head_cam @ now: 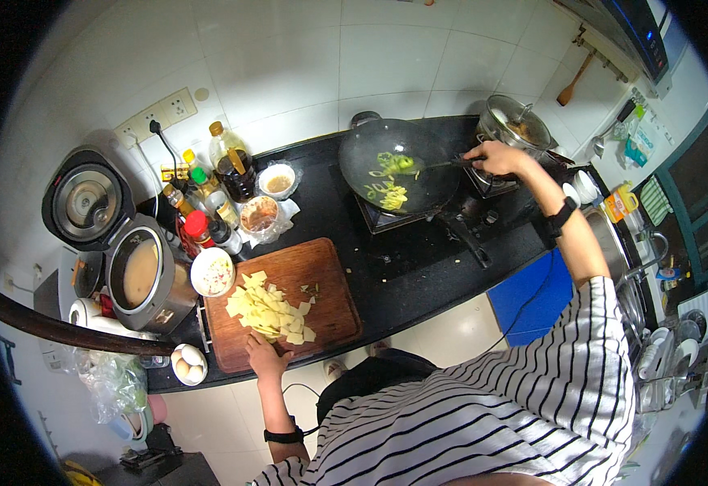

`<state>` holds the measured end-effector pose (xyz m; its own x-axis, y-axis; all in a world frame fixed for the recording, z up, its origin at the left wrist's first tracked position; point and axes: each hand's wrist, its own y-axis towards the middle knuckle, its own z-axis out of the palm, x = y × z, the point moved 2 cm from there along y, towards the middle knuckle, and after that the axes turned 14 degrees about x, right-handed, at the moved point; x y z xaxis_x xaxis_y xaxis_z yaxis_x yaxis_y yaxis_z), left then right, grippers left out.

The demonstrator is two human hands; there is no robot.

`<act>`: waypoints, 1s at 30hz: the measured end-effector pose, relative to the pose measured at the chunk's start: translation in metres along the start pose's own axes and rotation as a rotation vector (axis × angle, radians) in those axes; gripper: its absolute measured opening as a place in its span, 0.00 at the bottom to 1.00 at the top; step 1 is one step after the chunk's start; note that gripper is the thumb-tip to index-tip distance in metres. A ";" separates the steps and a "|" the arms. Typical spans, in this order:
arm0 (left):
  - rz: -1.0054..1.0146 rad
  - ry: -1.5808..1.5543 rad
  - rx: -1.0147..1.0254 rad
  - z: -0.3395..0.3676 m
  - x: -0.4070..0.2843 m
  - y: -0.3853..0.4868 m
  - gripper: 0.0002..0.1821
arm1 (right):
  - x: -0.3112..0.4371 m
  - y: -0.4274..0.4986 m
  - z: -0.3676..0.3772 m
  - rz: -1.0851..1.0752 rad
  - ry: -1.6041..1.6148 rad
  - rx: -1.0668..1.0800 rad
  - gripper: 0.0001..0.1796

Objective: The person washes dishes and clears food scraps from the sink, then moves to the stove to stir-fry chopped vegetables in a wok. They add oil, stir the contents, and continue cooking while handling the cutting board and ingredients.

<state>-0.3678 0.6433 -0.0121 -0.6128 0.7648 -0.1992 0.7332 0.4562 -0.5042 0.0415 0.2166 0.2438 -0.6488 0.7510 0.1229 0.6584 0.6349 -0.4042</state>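
Observation:
My right hand point(497, 159) grips the dark handle of a spatula point(442, 164), which reaches into a black wok point(354, 146). Sliced green peppers point(395, 163) and pale yellow-green slices point(393, 197) lie in the wok, which stands on the gas hob. Down at the near edge of a wooden cutting board point(329, 291), my left hand point(267, 359) rests with its thumb spread, its fingertips by a heap of thin yellow slices point(268, 310), apparently potato. A white bowl of chopped bits point(213, 271) overlaps the board's far left corner.
Left of the board are an open rice cooker point(141, 273), a bowl of eggs point(188, 364) and several seasoning bottles point(205, 228). Two small bowls, one white point(276, 180), sit behind the board. A lidded glass-topped pot point(515, 121) is beyond my right hand; the wok's handle point(469, 243) juts toward the counter front.

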 end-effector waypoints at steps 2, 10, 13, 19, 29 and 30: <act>-0.002 -0.004 0.004 0.000 0.001 0.001 0.63 | 0.000 0.017 0.018 0.120 0.220 -0.022 0.21; 0.002 -0.031 -0.006 0.001 0.001 0.003 0.63 | 0.019 -0.037 -0.036 0.178 0.283 0.300 0.21; -0.005 -0.046 -0.005 0.001 0.000 0.002 0.63 | 0.025 -0.047 -0.039 0.163 0.294 0.417 0.21; 0.004 -0.013 -0.023 0.001 0.000 0.000 0.62 | 0.030 0.007 0.017 -0.035 0.359 0.132 0.20; 0.016 -0.064 -0.031 0.004 0.003 0.000 0.62 | 0.029 -0.042 -0.030 0.250 0.229 0.306 0.20; 0.019 -0.066 -0.033 0.004 0.003 -0.001 0.62 | 0.026 -0.046 -0.031 0.262 0.174 0.316 0.21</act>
<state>-0.3712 0.6428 -0.0160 -0.6161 0.7422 -0.2638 0.7535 0.4576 -0.4721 0.0057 0.2125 0.2936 -0.3838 0.9157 0.1191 0.6255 0.3527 -0.6960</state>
